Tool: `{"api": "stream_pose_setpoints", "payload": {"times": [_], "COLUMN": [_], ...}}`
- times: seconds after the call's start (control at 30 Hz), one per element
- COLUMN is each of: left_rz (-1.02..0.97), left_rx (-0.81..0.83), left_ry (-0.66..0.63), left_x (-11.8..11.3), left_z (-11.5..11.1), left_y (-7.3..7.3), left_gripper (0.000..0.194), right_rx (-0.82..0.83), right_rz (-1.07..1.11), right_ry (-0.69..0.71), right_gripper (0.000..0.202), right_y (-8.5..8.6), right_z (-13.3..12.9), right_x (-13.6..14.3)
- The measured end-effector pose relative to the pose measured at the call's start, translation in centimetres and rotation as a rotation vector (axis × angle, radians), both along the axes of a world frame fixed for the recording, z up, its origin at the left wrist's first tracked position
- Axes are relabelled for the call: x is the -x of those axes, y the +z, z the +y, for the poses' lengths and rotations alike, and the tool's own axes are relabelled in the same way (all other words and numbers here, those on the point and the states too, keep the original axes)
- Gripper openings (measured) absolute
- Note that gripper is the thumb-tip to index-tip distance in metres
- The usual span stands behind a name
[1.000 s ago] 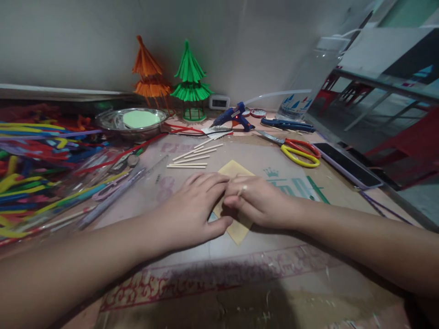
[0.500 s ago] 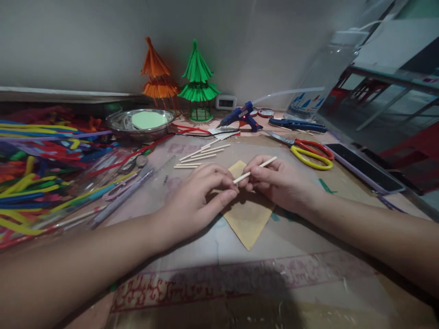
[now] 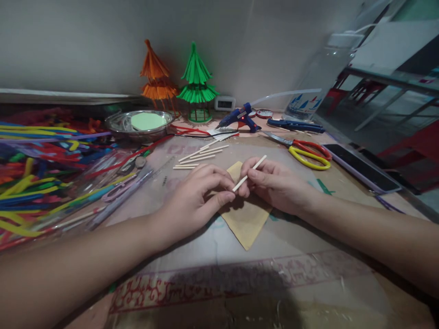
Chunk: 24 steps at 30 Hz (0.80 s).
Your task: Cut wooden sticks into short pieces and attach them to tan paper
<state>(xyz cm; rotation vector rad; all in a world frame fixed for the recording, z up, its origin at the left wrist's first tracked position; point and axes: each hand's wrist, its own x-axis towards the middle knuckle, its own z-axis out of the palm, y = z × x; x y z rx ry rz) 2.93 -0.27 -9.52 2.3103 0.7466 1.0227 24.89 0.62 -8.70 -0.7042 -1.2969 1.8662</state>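
A thin pale wooden stick (image 3: 249,173) slants up to the right between my hands. My right hand (image 3: 270,182) pinches it with thumb and fingers near its middle. At its lower end, the thumb and fingertips of my left hand (image 3: 202,194) close on the tip. Beneath both hands lies a tan square of sandpaper-like sheet (image 3: 247,224), one corner toward me, its sides partly hidden by the hands. Several similar sticks (image 3: 202,156) rest on the table just beyond my left hand.
Scissors (image 3: 308,154) and a phone (image 3: 363,168) lie at right. A blue glue gun (image 3: 240,118) stands behind, near green (image 3: 196,87) and orange (image 3: 156,82) pagoda-like models. A metal dish (image 3: 113,122) and many pipe cleaners (image 3: 34,183) fill the left. A clear bottle (image 3: 315,77) stands back right.
The stick has tilted more steeply and its upper end has shifted left. My right hand has drawn slightly toward my left hand, and the view has shifted a little.
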Motion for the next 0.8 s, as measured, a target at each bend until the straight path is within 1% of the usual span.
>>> {"api": "stream_pose_setpoints", "payload": {"times": [0.13, 0.23, 0.3, 0.37, 0.43, 0.47, 0.5, 0.57, 0.63, 0.7, 0.73, 0.8], "left_rz": [0.012, 0.028, 0.086, 0.217, 0.373, 0.43, 0.471, 0.498, 0.49, 0.477, 0.473, 0.467], "left_rx": [0.014, 0.011, -0.029, -0.075, -0.082, -0.068, -0.052, -0.036, -0.045, -0.056, -0.057, -0.055], "left_ry": [-0.011, -0.007, 0.033, 0.078, 0.085, 0.069, 0.039, -0.024, -0.064, -0.074, -0.073, -0.068], "left_x": [0.1, 0.1, 0.0, 0.0, -0.1, -0.1, -0.1, -0.2, -0.2, -0.2, -0.2, -0.2], "left_z": [-0.1, -0.3, -0.5, -0.7, -0.8, -0.8, -0.8, -0.8, -0.8, -0.8, -0.8, -0.8], "left_y": [0.3, 0.4, 0.3, 0.0, -0.3, -0.4, -0.5, -0.5, -0.4, -0.3, -0.2, -0.2], "left_gripper": [0.01, 0.02, 0.023, 0.02, 0.038, 0.046, 0.049, 0.045, 0.042, 0.038, 0.036, 0.034], "right_rx": [0.005, -0.04, -0.167, -0.362, -0.524, -0.577, -0.611, -0.693, -0.824, -0.944, -0.977, -0.986], "right_rz": [0.0, -0.06, -0.136, -0.231, -0.362, -0.436, -0.51, -0.634, -0.724, -0.779, -0.794, -0.809], "right_ry": [0.016, -0.03, -0.13, -0.281, -0.426, -0.478, -0.507, -0.501, -0.445, -0.375, -0.346, -0.297], "right_gripper": [0.02, 0.02, 0.022, 0.026, 0.028, 0.028, 0.028, 0.024, 0.021, 0.019, 0.018, 0.017], "right_y": [0.2, 0.6, 0.8, 0.8, 0.7, 0.5, 0.4, 0.0, -0.2, -0.4, -0.5, -0.6], "right_z": [-0.4, -0.1, 0.7, 1.7, 2.8, 3.1, 3.3, 3.3, 2.8, 2.4, 2.2, 2.2], "right_x": [0.1, -0.2, -0.8, -1.5, -2.2, -2.4, -2.6, -2.8, -2.6, -2.4, -2.3, -2.2]}}
